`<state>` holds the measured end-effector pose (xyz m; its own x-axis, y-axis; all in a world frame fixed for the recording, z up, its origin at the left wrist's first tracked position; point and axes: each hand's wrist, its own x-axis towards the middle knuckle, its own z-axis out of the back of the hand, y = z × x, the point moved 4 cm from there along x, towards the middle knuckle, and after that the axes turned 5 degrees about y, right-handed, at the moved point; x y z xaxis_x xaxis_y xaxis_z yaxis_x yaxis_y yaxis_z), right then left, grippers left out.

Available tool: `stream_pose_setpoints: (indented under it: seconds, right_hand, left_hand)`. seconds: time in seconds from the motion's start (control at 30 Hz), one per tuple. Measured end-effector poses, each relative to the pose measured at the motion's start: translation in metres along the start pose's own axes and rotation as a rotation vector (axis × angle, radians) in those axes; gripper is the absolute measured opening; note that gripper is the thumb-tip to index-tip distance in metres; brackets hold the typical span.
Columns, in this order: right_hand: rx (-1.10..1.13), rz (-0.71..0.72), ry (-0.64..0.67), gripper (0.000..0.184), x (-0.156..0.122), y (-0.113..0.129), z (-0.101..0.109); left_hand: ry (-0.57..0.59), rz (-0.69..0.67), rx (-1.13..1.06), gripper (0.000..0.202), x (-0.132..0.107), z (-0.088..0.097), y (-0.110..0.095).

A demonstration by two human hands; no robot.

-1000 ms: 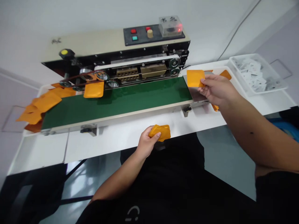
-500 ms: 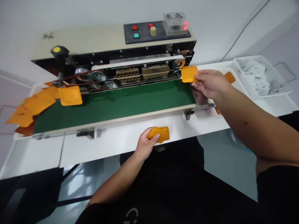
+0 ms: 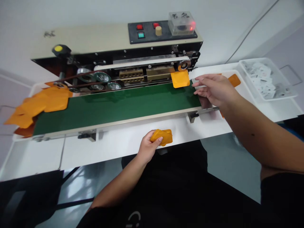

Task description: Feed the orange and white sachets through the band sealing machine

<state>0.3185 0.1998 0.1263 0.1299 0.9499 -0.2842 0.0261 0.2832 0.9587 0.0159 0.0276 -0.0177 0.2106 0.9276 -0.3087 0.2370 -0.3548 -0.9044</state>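
Fingers parted and empty, the right hand [image 3: 215, 89] hovers beside an orange pouch [image 3: 180, 79], best run straight below the roller [image 3: 184, 65]; the left hand [image 3: 147, 149] pinches a pouch stack [image 3: 164, 137]

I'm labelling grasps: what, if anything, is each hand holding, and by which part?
The left hand grips a small stack of orange packets by their left end, thumb on top. The right hand is open and holds nothing.

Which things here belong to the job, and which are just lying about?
In the job:
left hand, holding orange pouches
right hand, open
single pouch at the band sealer
green conveyor belt
pouch pile, belt's left end

Probably just lying about:
plastic bin at right
white packets inside it
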Motion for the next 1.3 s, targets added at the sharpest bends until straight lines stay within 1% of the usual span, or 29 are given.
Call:
stream_pose_setpoints:
  seconds: [0.1, 0.17, 0.27, 0.37, 0.5, 0.57, 0.63, 0.7, 0.8, 0.97, 1.07, 1.17, 1.3]
  right_hand:
    - [-0.006, 0.044, -0.016, 0.008, -0.030, -0.015, 0.004]
    - [-0.012, 0.088, 0.002, 0.015, -0.055, -0.031, 0.002]
    - [-0.033, 0.148, 0.078, 0.027, -0.093, -0.062, -0.006]
    - [-0.059, 0.133, 0.169, 0.030, -0.124, -0.095, -0.017]
    - [-0.061, 0.081, 0.297, 0.035, -0.149, -0.131, -0.038]
    - [-0.033, 0.073, 0.329, 0.038, -0.156, -0.144, -0.049]
    - [-0.021, 0.086, 0.329, 0.037, -0.161, -0.152, -0.057]
    - [-0.044, 0.104, 0.304, 0.032, -0.165, -0.158, -0.061]
    - [-0.098, 0.111, 0.253, 0.028, -0.169, -0.165, -0.062]
    - [-0.102, 0.108, 0.253, 0.028, -0.171, -0.170, -0.057]
    - [-0.102, 0.126, 0.253, 0.029, -0.171, -0.167, -0.053]
    - [-0.109, 0.161, 0.247, 0.030, -0.170, -0.158, -0.047]
    - [-0.144, 0.225, 0.287, 0.030, -0.173, -0.147, -0.038]
  left_hand:
    - [-0.007, -0.001, -0.006, 0.050, -0.002, -0.001, -0.001]
    - [-0.010, -0.005, -0.017, 0.050, -0.003, -0.003, -0.001]
    - [-0.015, -0.024, -0.047, 0.049, -0.004, -0.008, -0.002]
    - [-0.006, -0.029, -0.108, 0.050, -0.006, -0.016, -0.004]
    - [-0.006, -0.011, -0.203, 0.053, -0.009, -0.029, -0.007]
    - [-0.013, -0.011, -0.235, 0.054, -0.010, -0.035, -0.009]
    - [-0.026, -0.037, -0.250, 0.055, -0.011, -0.040, -0.011]
    - [-0.040, -0.066, -0.258, 0.054, -0.013, -0.043, -0.011]
    - [-0.059, -0.075, -0.276, 0.052, -0.016, -0.044, -0.008]
    - [-0.067, -0.061, -0.272, 0.052, -0.024, -0.041, -0.003]
    - [-0.068, -0.062, -0.258, 0.054, -0.027, -0.038, -0.003]
    - [-0.062, -0.070, -0.222, 0.054, -0.029, -0.035, -0.003]
    - [-0.051, -0.094, -0.185, 0.049, -0.030, -0.030, -0.003]
